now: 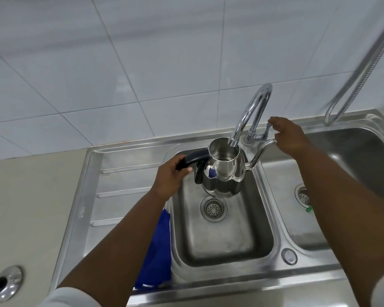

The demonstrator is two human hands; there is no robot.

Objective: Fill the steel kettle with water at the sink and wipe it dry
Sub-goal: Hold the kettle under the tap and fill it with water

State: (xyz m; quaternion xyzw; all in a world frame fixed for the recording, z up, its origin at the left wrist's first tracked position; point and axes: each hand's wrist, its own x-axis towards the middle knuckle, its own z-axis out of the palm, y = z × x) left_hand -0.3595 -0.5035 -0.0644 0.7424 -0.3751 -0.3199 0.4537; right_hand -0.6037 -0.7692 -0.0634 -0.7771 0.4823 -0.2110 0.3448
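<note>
**Two hands busy: kettle under outlet, tap lever pinched**

Left hand (171, 173) grips the black handle (195, 158) and holds the steel kettle (222, 176) over the left basin (222, 247). Its open mouth sits right under the gooseneck faucet (255, 103) outlet. The kettle's long axis runs left-right, with its thin curved spout (262, 151) pointing at the right hand (290, 136). That hand pinches the faucet lever (267, 129), so the next turn is likely its job. Kettle body is mirror-polished, the basin brushed. Water flow: cannot tell. Blue cloth (157, 251) hangs over the basin's left edge.

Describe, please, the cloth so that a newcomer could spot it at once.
Find the steel double sink. The cloth lies along the left rim of the left basin, beside the ribbed drainboard. It is the only soft, bright blue thing among bare steel.
</note>
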